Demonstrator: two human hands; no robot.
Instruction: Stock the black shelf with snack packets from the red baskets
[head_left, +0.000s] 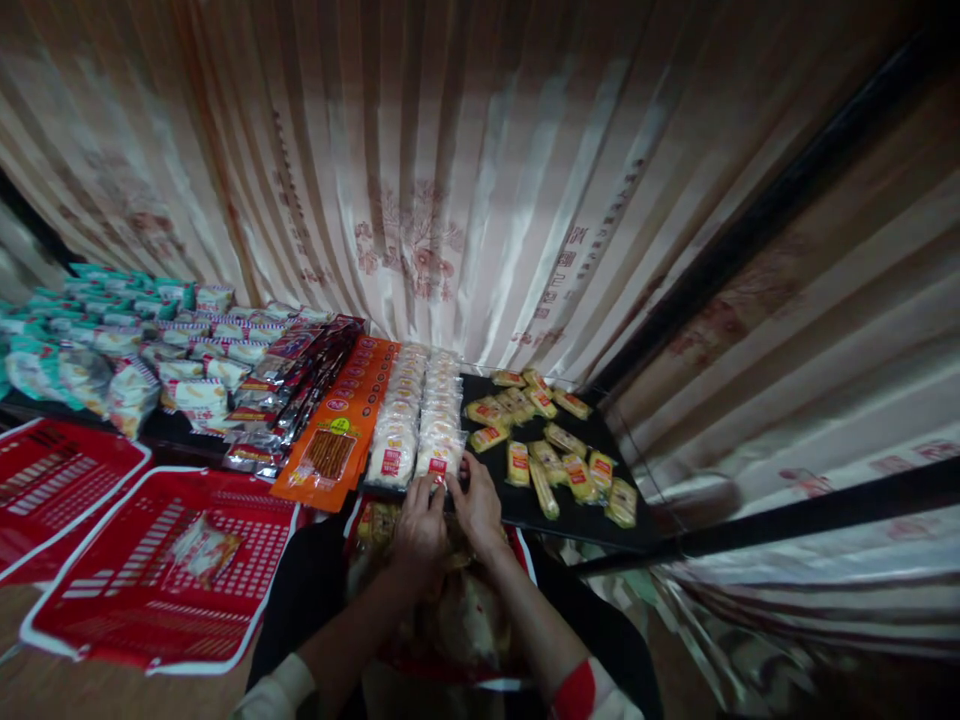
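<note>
My left hand [421, 525] reaches to the near end of a row of clear packets of round white rice crackers, its fingertips on the front packet [437, 466], which has a red label. At the right edge of that same packet, the thumb and fingers of my right hand [478, 503] are bent around its corner. Both hands appear to grip it together. A second row of rice cracker packets [391, 452] lies alongside on the left. Below my forearms, a red basket with a white rim [525, 558] holds more wrapped snacks, partly hidden by my arms.
Small yellow snack packs [518, 464] lie scattered on the black shelf [529, 508] at right. Leftward are an orange snack bag [334, 440], dark shiny packets [289, 390], and white and green bags [199, 395]. Red baskets [161, 655] stand at left. A curtain [480, 200] hangs behind.
</note>
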